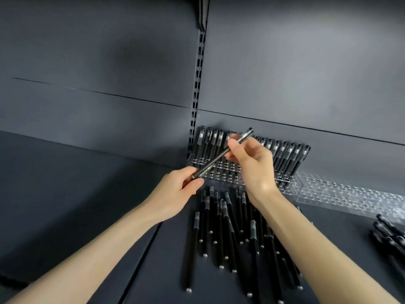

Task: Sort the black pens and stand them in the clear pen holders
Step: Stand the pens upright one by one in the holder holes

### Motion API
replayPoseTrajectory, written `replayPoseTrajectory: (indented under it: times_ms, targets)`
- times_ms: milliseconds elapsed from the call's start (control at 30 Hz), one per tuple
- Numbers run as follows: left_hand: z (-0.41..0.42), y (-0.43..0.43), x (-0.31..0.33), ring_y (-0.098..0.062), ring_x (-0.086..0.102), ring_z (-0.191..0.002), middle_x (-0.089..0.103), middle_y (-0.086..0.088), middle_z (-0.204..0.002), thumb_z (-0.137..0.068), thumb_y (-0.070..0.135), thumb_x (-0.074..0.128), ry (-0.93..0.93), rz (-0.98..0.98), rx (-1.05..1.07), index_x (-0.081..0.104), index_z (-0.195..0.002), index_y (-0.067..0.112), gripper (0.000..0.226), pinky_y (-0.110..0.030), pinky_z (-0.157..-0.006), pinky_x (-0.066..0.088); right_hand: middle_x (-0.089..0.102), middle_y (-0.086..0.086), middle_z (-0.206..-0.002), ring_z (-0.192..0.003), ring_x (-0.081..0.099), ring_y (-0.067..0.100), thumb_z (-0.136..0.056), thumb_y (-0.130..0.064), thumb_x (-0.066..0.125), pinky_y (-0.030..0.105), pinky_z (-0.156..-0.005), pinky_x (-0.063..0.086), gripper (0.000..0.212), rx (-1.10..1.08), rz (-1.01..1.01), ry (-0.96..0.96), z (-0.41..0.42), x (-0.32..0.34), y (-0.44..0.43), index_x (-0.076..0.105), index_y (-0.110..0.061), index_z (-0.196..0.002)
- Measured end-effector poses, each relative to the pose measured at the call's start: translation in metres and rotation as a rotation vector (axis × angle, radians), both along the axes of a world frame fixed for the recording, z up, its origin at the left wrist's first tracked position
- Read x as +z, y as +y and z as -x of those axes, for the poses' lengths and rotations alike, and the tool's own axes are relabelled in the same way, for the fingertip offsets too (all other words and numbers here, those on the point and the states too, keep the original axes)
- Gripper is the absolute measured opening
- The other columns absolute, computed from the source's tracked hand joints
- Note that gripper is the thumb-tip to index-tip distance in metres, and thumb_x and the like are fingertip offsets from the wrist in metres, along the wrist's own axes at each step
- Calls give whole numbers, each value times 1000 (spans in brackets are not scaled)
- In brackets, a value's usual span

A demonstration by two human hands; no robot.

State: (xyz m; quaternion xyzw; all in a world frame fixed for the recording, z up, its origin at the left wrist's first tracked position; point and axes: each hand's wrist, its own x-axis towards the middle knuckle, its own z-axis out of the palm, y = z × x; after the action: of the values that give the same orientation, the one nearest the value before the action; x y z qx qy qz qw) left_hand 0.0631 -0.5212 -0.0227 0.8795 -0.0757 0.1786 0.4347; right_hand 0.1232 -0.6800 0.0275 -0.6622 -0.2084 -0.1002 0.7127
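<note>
A single black pen [215, 159] is held in the air by both hands, its long axis slanting from a low near-left end up to a far-right end, just above the clear pen holder [221, 174]. The lower end is gripped in the curled fingers of the left hand [175, 194]. The upper part is pinched between thumb and fingers of the right hand [254, 165], which is nearer the holder. Standing pens [210, 141] are seen in the back row. For insertion, the pen would probably have to be tipped upright. Loose pens [228, 227] are spread on the shelf [87, 194] below, and a second holder [350, 194] is set to the right.
</note>
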Motion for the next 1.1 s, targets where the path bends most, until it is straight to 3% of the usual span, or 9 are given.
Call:
replayPoseTrajectory:
  times_ms: [33,133,233,367,467,667,833,1000,1100]
  targets:
    - [-8,12,0,-13,42,-59,57,-12,-70,-97,26,49,6,-20,26,60,-89,11,20,-27,-58,33,63,-3,-80,-69,59,7,-89,-12,63,30,-80,51,7,-36,-38,-14,-6,4,3,62,-5,-90]
    - [-32,45,2,-11,40,-53,56,-6,-65,-97,25,48,0,51,90,61,-93,14,17,-26,-52,33,58,-3,-67,-69,62,15,-86,-12,67,27,-80,53,36,-186,-30,-97,-26,10,11,48,-17,-117]
    - [-56,58,8,-5,37,-46,49,8,-56,-98,27,47,-31,175,61,60,-92,18,17,-20,-46,32,61,3,-67,-74,65,31,-84,-13,70,33,-79,54,42,-313,65,-175,-42,9,23,42,-25,-113]
    - [-83,52,10,-9,36,-49,45,-1,-60,-98,26,45,-80,310,48,58,-91,2,28,-26,-51,33,60,-7,-67,-59,58,5,-84,-12,70,12,-62,47,40,-448,183,-299,-60,3,40,45,-26,-111]
    - [-89,46,3,-10,34,-49,42,-1,-59,-99,26,44,-116,456,18,58,-91,8,24,-24,-47,29,59,-8,-70,-60,56,1,-84,-13,70,15,-66,48,41,-484,278,-370,-68,2,47,48,-22,-117]
    - [-91,44,-10,-12,31,-51,34,9,-53,-100,27,43,-206,507,34,55,-89,7,26,-28,-48,28,60,-11,-73,-68,61,7,-84,-17,70,18,-70,51,44,-488,381,-445,-78,-6,58,50,-17,-124]
    - [-91,43,-14,-12,37,-52,43,3,-56,-100,26,43,-195,496,48,58,-89,11,23,-26,-50,33,61,-10,-75,-73,62,8,-84,-19,70,17,-71,51,43,-455,406,-456,-83,-9,59,51,-17,-123]
    - [-93,43,-13,-12,37,-53,44,1,-57,-99,25,43,-199,493,60,57,-89,9,24,-24,-50,32,68,-6,-83,-79,68,11,-88,-15,65,20,-77,54,38,-395,561,-467,-86,-13,58,57,-12,-125]
    - [-93,46,-14,-9,36,-50,45,2,-56,-100,24,42,-197,507,74,59,-92,8,24,-20,-48,31,67,-11,-84,-83,68,8,-90,-9,62,15,-81,51,39,-364,622,-454,-86,-12,56,55,-11,-128]
